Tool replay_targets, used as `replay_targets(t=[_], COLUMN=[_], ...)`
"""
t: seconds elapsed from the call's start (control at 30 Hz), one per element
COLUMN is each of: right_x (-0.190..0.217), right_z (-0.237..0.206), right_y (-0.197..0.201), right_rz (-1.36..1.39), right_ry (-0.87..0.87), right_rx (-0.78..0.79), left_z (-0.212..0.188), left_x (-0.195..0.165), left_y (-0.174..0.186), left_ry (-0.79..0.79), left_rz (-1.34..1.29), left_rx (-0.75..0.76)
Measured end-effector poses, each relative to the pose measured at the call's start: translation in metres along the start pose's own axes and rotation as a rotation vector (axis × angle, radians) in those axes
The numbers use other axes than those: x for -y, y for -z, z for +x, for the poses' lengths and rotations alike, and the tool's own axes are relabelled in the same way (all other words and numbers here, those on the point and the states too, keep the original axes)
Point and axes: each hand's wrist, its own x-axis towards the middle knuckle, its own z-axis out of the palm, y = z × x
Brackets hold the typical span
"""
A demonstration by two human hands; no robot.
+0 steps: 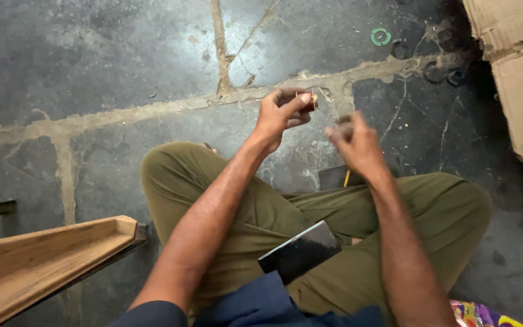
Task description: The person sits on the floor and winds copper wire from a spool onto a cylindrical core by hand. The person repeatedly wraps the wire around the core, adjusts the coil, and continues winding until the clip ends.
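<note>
Left hand (278, 115) pinching a small red-and-brass part (308, 100), blurred right hand (352, 143) loosely curled, torn cardboard box (519, 72) top right

olive-green trousers (261, 212), glossy black phone (299, 251), green ring (381, 37), grey cracked floor (92, 60)

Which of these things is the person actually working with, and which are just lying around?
In use:
left hand pinching a small red-brown piece
right hand, blurred

Lying about:
black phone on the lap
wooden channel
cardboard
green ring
</note>
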Motion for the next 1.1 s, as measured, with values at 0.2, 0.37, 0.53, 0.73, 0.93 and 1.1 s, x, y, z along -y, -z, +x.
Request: replay_targets(t=[0.2,0.37,0.53,0.73,0.93,1.1], right_x=[0.001,0.002,0.013,0.023,0.027,-0.003], right_z=[-0.005,-0.007,-0.012,-0.021,-0.025,-0.019], right_y=[-0.005,-0.011,-0.008,0.0,-0.026,-0.01], right_rz=[0.111,0.148,0.086,0.348,0.338,0.613], right_ry=[-0.045,0.099,0.069,-0.039,0.104,0.06], right_rx=[0.382,0.316,0.291,0.312,0.357,0.098], left_z=[0.006,0.021,0.024,0.021,0.016,0.01], left_x=[0.023,0.039,0.044,0.047,0.064,0.05], left_y=[0.006,0.028,0.031,0.03,0.023,0.018], left_ry=[0.087,0.427,0.465,0.502,0.142,-0.21], left_rz=[0.037,-0.31,-0.203,-0.012,0.328,0.77], left_rx=[-0.191,-0.25,-0.146,-0.162,-0.368,-0.301])
